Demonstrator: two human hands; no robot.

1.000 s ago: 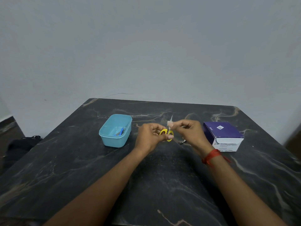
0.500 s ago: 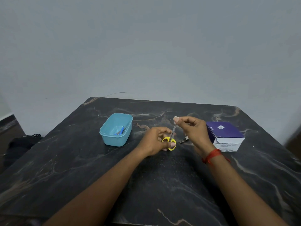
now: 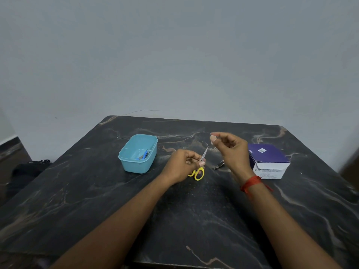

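Yellow handles on my scissors. Light blue tub at ten o'clock, purple-and-white box at two, black pale-veined table.

The single head camera is facing 12 o'clock, looking down from close above the table, framing left hand and right hand centrally.

We look down on a dark, marble-patterned worktop with pale veins, set against a plain grey-white wall in soft, even light. At the left we see a dark skirting strip and a black bag on the floor.
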